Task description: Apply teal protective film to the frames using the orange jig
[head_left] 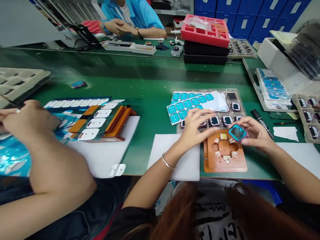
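Note:
My right hand (pixel 257 133) grips a small watch case (pixel 237 132) by its right side, its blue-filmed face turned up toward me. Below it lies an orange fixture block (pixel 225 163) with a square recess and pale tabs around it. My left hand (pixel 196 128), fingers spread and holding nothing, hovers at the block's upper left, over the near edge of a clear tray (pixel 236 95). Several dark watch cases (pixel 227 120) sit in that tray's pockets. Sheets of blue square stickers (pixel 180 106) lie across the tray, just beyond my left fingers.
To the left, a co-worker's arm (pixel 57 163) reaches over an orange rack (pixel 120 123) with white pieces. Across the bench sits another person (pixel 135 16). A red tray (pixel 205 31) tops black boxes. A black marker (pixel 262 123) and another watch-case tray (pixel 307 116) are at right.

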`<control>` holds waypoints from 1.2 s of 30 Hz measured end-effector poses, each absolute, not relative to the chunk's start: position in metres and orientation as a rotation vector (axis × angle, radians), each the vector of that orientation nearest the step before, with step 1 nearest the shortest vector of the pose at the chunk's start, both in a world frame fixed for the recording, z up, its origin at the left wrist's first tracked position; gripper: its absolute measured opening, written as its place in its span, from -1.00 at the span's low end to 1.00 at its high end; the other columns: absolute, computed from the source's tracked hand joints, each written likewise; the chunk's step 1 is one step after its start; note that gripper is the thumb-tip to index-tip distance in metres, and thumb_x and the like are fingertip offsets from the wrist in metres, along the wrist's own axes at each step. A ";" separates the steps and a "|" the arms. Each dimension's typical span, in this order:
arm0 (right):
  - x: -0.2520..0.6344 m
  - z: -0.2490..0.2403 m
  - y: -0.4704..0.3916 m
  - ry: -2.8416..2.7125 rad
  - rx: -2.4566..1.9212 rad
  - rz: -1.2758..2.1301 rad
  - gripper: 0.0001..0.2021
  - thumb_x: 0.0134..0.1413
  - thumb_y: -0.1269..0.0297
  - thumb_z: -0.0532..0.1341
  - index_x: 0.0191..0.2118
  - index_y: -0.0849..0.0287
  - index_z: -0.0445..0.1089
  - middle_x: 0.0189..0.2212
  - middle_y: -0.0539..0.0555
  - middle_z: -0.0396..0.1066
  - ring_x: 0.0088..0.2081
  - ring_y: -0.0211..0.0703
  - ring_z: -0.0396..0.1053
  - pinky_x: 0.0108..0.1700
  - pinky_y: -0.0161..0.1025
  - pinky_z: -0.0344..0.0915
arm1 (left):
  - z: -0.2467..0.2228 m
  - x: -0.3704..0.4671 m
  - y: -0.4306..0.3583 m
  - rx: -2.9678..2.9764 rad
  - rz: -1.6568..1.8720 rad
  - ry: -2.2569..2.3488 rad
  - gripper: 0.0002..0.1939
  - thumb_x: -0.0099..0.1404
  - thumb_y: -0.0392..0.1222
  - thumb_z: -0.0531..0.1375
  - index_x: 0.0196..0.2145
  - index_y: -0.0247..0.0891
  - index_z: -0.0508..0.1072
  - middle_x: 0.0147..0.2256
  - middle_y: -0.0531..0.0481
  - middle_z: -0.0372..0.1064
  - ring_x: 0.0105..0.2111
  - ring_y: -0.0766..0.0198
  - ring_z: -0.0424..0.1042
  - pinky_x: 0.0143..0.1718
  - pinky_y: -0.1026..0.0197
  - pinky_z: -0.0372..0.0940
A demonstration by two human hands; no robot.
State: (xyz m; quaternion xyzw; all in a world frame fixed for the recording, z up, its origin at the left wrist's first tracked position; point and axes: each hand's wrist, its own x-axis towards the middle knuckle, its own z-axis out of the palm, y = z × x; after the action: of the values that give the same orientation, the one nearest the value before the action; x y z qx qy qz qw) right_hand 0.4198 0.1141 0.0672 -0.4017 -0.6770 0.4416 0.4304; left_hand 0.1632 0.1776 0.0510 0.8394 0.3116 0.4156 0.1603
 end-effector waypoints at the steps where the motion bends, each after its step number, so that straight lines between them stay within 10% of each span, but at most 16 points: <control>1: 0.427 0.069 0.126 -1.665 -1.063 1.004 -0.56 -0.01 0.02 0.40 -0.06 0.02 0.28 -0.11 0.12 0.50 -0.12 -0.01 0.50 -0.17 -0.10 0.46 | 0.049 0.160 0.185 2.396 1.210 1.037 -0.57 0.34 0.15 0.19 0.03 -0.13 0.48 0.04 -0.09 0.46 0.08 0.01 0.25 0.15 -0.15 0.17; 10: 0.473 0.078 0.262 -2.054 -1.822 -0.032 -0.60 -0.01 0.20 0.28 -0.02 0.17 0.51 -0.06 0.20 0.53 -0.18 0.14 0.48 -0.06 0.06 0.37 | 0.044 0.155 0.212 2.384 0.750 1.675 -0.48 0.36 -0.03 0.20 0.17 -0.35 0.33 0.25 -0.30 0.25 0.30 -0.13 0.13 0.29 -0.23 0.04; 23: 0.396 0.080 0.257 -2.428 -1.372 0.254 -0.68 0.15 0.03 0.22 -0.05 0.02 0.53 -0.01 0.12 0.47 0.08 0.14 0.32 0.17 0.09 0.16 | 0.056 0.160 0.208 2.349 0.531 1.777 -0.48 0.39 0.01 0.17 0.21 -0.28 0.29 0.18 -0.19 0.35 0.28 -0.02 0.18 0.20 -0.15 0.13; 36: 0.358 0.069 0.302 -2.611 -1.361 0.565 -0.53 -0.28 -0.05 0.47 -0.21 0.10 0.53 -0.13 0.13 0.35 0.02 0.18 0.28 0.14 0.05 0.17 | 0.054 0.159 0.211 2.369 0.552 1.759 -0.61 0.33 0.01 0.25 0.05 -0.17 0.44 0.17 -0.09 0.38 0.23 -0.01 0.24 0.17 -0.13 0.16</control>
State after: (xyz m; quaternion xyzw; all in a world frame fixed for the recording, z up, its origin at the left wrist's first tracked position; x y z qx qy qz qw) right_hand 0.3576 0.3019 0.0685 -0.4527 -0.8687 0.1880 0.0718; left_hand 0.1594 0.2115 0.0536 0.7871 0.5847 0.1836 0.0698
